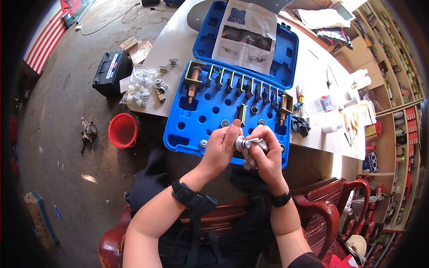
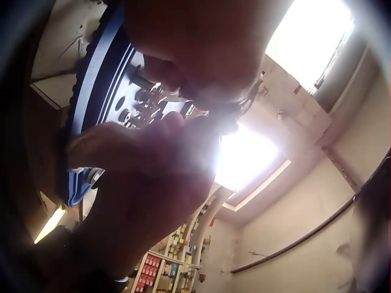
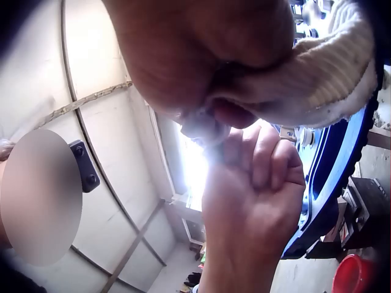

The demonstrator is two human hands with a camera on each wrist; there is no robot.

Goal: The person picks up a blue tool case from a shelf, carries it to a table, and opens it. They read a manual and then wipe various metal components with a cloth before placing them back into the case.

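Note:
In the head view a small metal fitting (image 1: 241, 143) is pinched by the left hand (image 1: 219, 149), its ringed end pointing right. The right hand (image 1: 270, 161) grips a whitish cloth (image 1: 250, 160) whose upper fold lies against the fitting. Both hands are close together over the front edge of the blue tool case (image 1: 187, 132). The right wrist view shows the ribbed cloth (image 3: 305, 85) hanging from the right hand (image 3: 208, 49), with the left hand (image 3: 253, 177) curled below around the fitting (image 3: 204, 127). In the left wrist view the hands are dark and the fitting is hidden.
An instruction sheet (image 1: 246, 35) lies on the case lid. Left of the case are a bag of fittings (image 1: 139, 89), a black battery (image 1: 111, 71) and a red bucket (image 1: 123, 130) on the floor. Black gloves (image 1: 300, 126) and white bottles (image 1: 331, 128) lie right of it.

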